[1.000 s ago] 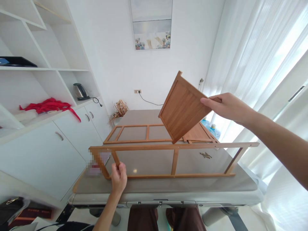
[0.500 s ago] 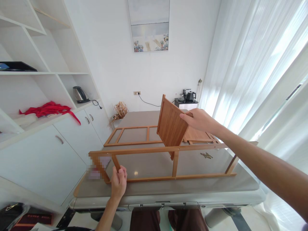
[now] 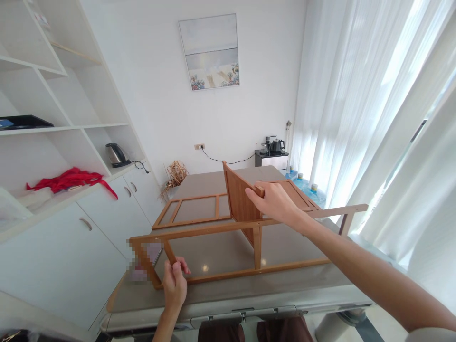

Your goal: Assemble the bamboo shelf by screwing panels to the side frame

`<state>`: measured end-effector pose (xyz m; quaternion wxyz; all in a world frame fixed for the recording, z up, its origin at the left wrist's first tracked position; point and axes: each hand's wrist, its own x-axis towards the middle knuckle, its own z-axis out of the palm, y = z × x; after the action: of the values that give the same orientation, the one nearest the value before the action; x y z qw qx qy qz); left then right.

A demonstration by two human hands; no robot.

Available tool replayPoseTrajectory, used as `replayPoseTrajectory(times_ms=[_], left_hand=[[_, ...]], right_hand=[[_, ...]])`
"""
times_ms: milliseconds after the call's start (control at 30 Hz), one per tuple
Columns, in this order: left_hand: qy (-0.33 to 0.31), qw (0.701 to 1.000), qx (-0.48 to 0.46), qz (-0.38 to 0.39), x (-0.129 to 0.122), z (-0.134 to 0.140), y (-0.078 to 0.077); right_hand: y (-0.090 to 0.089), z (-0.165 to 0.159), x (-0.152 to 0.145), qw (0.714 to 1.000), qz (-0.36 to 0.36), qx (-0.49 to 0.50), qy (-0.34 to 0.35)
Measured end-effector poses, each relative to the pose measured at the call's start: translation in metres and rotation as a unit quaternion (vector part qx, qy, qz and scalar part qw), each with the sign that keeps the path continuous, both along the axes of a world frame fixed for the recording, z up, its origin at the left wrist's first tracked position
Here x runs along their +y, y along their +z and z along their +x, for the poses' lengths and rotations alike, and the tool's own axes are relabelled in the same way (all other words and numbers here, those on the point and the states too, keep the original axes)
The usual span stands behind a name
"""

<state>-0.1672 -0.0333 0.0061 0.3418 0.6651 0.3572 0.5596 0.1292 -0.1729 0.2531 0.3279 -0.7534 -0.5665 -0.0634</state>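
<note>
A long wooden frame [image 3: 210, 232] with several crossbars stands on its edge along the near side of the table. My left hand [image 3: 175, 280] is closed around one of its crossbars near the left end. My right hand [image 3: 276, 200] grips the upper right corner of a slatted wooden panel [image 3: 239, 197]. The panel is upright behind the frame, its lower edge close to the middle crossbar; whether the two touch I cannot tell. Behind it a second wooden frame [image 3: 190, 222] lies flat, and another wooden panel [image 3: 294, 192] lies to the right, partly hidden by my right hand.
The grey tabletop [image 3: 142, 297] carries all the wooden parts. White cabinets [image 3: 107, 237] with shelves stand on the left. Several water bottles [image 3: 314, 192] stand by the curtain [image 3: 331, 118] on the right. A dried plant [image 3: 175, 175] sits beyond the table's far left corner.
My right hand has moved down and left with the panel, bringing it lower behind the frame's middle crossbar. My left hand stays on its crossbar. The view has tilted up slightly.
</note>
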Motion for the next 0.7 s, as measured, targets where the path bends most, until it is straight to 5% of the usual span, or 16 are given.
replayPoseTrajectory(times_ms=[233,300,367,433,533,633,700], left_hand=[[0.028,0.999,0.023,0.023,0.004,0.003,0.003],[0.111,0.991,0.008,0.078,0.001,0.002,0.009],[0.254,0.948,-0.042,0.189,-0.007,0.000,0.022],[0.271,0.916,-0.039,0.294,-0.024,0.001,0.048],[0.130,0.896,0.065,0.420,-0.056,0.022,0.109],[-0.047,0.869,0.249,0.426,-0.074,0.063,0.176],[-0.103,0.839,0.345,0.409,-0.073,0.091,0.204]], right_hand=[[-0.027,0.003,0.002,0.992,-0.118,0.013,0.039],[-0.032,0.005,0.003,0.990,-0.129,0.008,0.049],[-0.035,0.006,0.004,0.992,-0.119,0.003,0.050],[-0.038,0.006,0.005,0.992,-0.113,0.000,0.047],[-0.039,0.005,0.007,0.992,-0.121,0.000,0.038],[-0.038,0.004,0.007,0.990,-0.140,-0.005,0.023],[-0.036,0.002,0.005,0.987,-0.161,-0.006,0.028]])
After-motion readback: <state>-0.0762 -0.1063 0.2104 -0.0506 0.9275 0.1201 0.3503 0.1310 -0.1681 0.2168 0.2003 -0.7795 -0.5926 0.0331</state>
